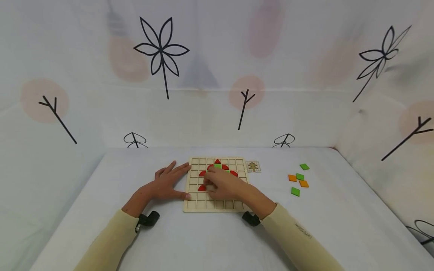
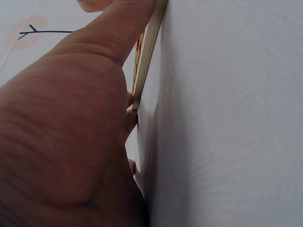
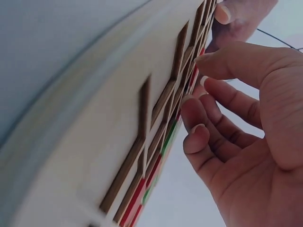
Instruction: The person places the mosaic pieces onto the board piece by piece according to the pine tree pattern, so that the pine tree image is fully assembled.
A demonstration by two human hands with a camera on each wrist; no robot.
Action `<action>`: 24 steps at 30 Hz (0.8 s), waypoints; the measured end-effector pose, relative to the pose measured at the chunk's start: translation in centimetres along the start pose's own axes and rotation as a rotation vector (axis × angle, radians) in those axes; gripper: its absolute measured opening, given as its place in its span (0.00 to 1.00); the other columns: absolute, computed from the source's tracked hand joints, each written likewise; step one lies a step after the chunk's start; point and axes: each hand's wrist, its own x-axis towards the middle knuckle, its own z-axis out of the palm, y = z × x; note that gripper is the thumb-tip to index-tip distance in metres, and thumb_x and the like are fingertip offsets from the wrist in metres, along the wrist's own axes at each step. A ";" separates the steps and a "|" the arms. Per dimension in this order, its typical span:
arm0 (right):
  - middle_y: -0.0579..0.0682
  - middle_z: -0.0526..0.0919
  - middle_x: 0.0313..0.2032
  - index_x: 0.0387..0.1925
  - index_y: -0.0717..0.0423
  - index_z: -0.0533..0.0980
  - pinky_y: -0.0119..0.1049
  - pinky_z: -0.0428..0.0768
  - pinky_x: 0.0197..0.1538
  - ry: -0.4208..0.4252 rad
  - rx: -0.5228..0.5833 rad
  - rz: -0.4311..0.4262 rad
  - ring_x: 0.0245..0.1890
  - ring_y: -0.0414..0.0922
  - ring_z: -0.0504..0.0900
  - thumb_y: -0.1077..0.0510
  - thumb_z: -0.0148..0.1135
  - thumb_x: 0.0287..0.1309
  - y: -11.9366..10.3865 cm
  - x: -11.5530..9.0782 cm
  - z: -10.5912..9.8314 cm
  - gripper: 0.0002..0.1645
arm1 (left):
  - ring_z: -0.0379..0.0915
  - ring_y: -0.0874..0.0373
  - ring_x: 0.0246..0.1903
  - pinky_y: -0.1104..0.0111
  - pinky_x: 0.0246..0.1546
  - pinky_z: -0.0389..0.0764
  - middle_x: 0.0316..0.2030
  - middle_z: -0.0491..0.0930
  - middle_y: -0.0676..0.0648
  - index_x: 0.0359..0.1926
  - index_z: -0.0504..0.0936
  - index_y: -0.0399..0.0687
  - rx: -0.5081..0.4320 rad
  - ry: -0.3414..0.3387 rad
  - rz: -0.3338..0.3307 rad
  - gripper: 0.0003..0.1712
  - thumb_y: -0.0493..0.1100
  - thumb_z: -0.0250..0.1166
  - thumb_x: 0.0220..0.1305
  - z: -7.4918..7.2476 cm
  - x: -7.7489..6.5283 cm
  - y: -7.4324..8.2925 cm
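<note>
A pale wooden grid board (image 1: 194, 205) lies on the table, with red and green pieces set in several squares. My left hand (image 1: 165, 185) rests at its left side, fingers spread and the thumb and fingertips touching the edge. Over the middle of the board is my right hand (image 1: 223, 184), its fingers bent downward and covering some squares. One red piece (image 1: 202, 188) shows just left of those fingers. In the right wrist view, the thumb and index fingertip lie close to a red piece (image 3: 193, 78) at the board; whether they pinch it is unclear.
A small card (image 1: 253, 166) with a tree-shaped pattern lies at the board's right edge. Farther right, loose green tiles (image 1: 295, 191) and orange tiles (image 1: 292, 178) are scattered on the white table (image 1: 169, 244). A patterned cloth wall (image 1: 210, 120) stands behind.
</note>
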 end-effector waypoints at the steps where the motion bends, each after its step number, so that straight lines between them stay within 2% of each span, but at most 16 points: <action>1: 0.42 0.79 0.44 0.47 0.52 0.82 0.33 0.79 0.45 0.004 0.001 -0.001 0.40 0.39 0.75 0.61 0.67 0.62 0.1 -0.3 -0.1 0.12 | 0.28 0.35 0.84 0.33 0.75 0.42 0.85 0.49 0.53 0.86 0.54 0.58 0.002 0.000 0.000 0.64 0.76 0.72 0.58 0.0 0.0 0.0; 12: 0.44 0.79 0.41 0.46 0.52 0.83 0.31 0.79 0.38 0.082 0.022 0.009 0.34 0.38 0.76 0.62 0.71 0.63 2.3 -3.9 -0.7 0.10 | 0.27 0.36 0.84 0.32 0.75 0.41 0.85 0.48 0.52 0.86 0.53 0.58 0.007 -0.006 -0.018 0.65 0.75 0.72 0.58 0.2 0.2 0.1; 24: 0.41 0.77 0.39 0.42 0.48 0.82 0.31 0.80 0.40 0.127 0.009 0.116 0.36 0.40 0.77 0.61 0.74 0.62 5.2 -8.4 -2.2 0.10 | 0.27 0.35 0.84 0.32 0.75 0.40 0.85 0.48 0.52 0.86 0.53 0.59 0.009 -0.008 -0.019 0.65 0.76 0.72 0.57 0.3 0.2 0.0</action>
